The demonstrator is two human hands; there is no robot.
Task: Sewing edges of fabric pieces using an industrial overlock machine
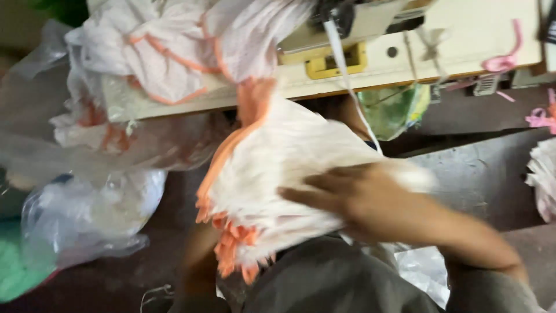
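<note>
A thick stack of white cloth pieces with orange edging point(278, 156) lies over my lap, its orange ends hanging toward the lower left. My right hand point(359, 200) lies flat on top of the stack, fingers pointing left and pressing on it. My left forearm point(200, 264) runs up beneath the stack, and the hand itself is hidden under the cloth. The picture is blurred by motion.
A cream sewing table point(463, 40) spans the top, with a sewing machine point(347, 23) and a white tape point(347, 69) hanging off it. More white and orange cloth point(174, 46) is heaped on its left end. Clear plastic bags point(87, 214) sit at the left, and a pink ribbon point(507, 58) at the right.
</note>
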